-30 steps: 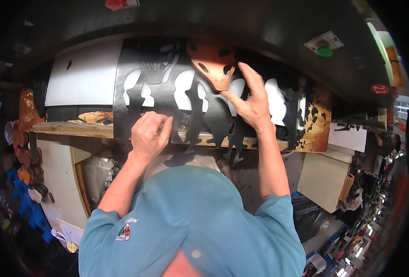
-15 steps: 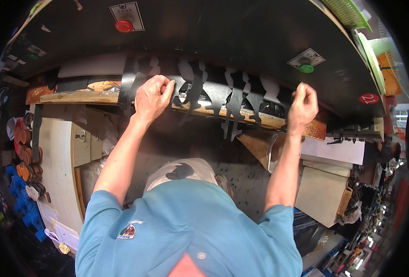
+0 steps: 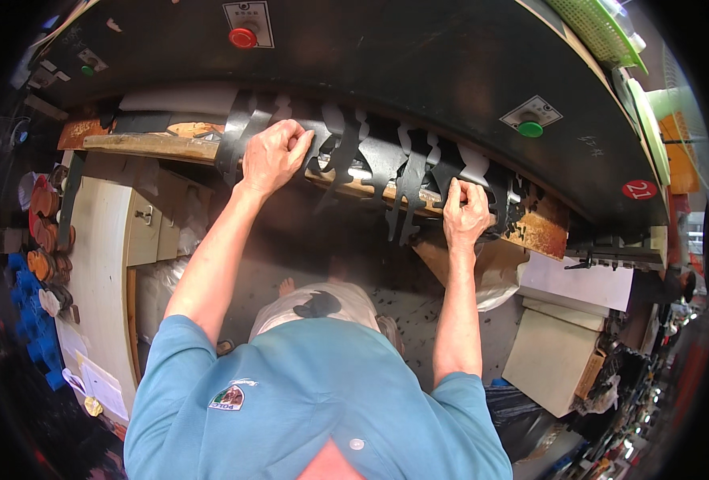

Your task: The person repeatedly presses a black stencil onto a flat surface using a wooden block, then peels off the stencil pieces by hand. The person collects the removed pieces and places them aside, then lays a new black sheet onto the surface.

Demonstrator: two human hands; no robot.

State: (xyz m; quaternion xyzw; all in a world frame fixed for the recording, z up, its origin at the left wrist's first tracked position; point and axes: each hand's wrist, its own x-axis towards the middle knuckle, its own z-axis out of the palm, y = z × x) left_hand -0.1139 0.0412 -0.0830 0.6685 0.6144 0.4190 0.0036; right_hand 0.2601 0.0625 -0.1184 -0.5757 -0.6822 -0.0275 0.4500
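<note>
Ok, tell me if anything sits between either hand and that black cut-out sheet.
Nothing visible does. The left hand and the right hand are both closed directly on the black cut-out sheet, where it hangs over the wooden bench edge.

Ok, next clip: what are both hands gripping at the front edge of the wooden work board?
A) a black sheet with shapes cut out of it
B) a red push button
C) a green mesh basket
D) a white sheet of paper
A: the left hand and the right hand are both closed on the black cut-out sheet, which hangs over the wooden board.
</note>
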